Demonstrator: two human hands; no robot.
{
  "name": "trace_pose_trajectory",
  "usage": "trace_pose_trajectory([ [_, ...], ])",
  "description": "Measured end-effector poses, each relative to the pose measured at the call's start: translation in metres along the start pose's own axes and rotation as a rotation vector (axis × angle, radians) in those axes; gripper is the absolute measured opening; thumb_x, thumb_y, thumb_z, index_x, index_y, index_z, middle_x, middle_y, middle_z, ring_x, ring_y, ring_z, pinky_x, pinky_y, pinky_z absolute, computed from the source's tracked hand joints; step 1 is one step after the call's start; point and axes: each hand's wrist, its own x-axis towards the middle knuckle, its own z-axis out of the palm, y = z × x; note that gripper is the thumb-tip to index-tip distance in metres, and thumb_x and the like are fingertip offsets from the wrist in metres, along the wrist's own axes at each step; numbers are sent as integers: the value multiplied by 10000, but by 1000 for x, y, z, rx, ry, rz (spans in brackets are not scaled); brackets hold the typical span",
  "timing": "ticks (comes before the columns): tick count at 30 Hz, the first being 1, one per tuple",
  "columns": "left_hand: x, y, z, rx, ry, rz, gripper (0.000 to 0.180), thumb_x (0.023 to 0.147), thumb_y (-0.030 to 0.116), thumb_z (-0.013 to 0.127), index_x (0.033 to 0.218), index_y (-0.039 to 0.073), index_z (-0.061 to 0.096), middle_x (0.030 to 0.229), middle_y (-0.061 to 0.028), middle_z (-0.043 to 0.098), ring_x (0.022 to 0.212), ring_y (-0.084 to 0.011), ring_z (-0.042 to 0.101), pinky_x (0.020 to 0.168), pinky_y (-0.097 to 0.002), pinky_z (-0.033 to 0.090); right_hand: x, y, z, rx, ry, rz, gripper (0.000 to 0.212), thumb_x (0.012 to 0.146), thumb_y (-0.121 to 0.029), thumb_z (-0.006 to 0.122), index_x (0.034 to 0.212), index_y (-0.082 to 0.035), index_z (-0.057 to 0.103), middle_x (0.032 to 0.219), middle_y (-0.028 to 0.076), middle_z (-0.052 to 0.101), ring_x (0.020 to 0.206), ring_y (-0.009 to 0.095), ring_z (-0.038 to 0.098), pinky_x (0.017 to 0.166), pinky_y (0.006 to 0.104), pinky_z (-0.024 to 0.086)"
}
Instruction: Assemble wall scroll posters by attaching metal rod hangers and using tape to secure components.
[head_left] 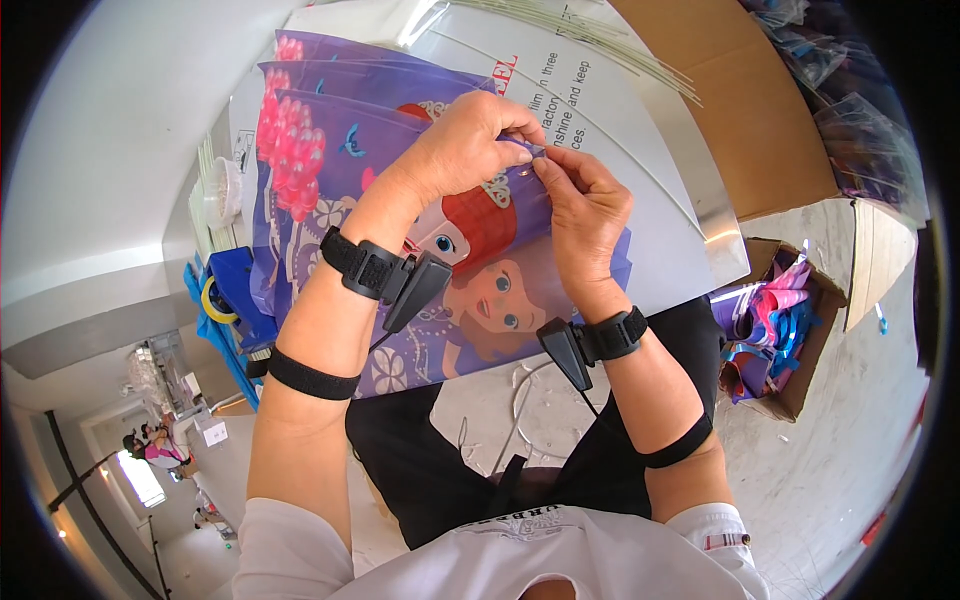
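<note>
Purple printed sheets (310, 160) of thin cloth or film lie stacked on the white board over my lap. They show cartoon figures and pink balloons. My left hand (470, 145) pinches the far right edge of the top sheet from the left. Thumb and fingertips of my right hand (590, 205) close on the same edge, almost touching the left fingertips. Whether something small is also between the fingers is hidden. A thin pale rod (640, 160) lies slantwise across the board, beyond my right hand.
Several thin pale rods (620, 45) lie at the board's (670, 260) far side. At right stand a large cardboard box (735, 100) and a smaller open box (810, 375) of colourful scraps. A tape roll (215, 300) sits by a blue holder (240, 290) on the left.
</note>
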Motion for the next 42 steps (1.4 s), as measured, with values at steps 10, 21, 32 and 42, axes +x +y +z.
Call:
trace_pose_trajectory([
  [10,11,-4,-10,6,-225,-68,77,771,53,613,815,-8,593,689,-20,565,683,-106,505,649,-265,432,16,-4,-7,-269,-186,-119,114,822,-75,604,794,34,583,634,59,561,588,117,479,544,285,411],
  [21,4,-9,-10,-103,-186,-112,126,721,53,620,833,0,601,757,-41,599,704,-126,538,666,-280,444,26,-8,-11,-187,-443,109,166,785,-103,657,720,41,604,534,26,477,509,88,401,467,272,344],
  [32,-33,-44,-63,798,-17,-28,126,704,127,661,803,50,652,816,-103,635,787,-301,594,698,-387,476,20,2,-6,-230,-366,146,209,775,-96,671,639,35,582,502,1,456,473,77,374,440,272,328],
  [42,-9,-28,-42,330,6,-794,115,724,55,577,815,16,636,713,-180,623,732,-366,620,650,-436,490,22,-2,-1,-208,-344,333,182,765,-78,671,641,46,620,522,42,547,460,78,471,438,240,386],
])
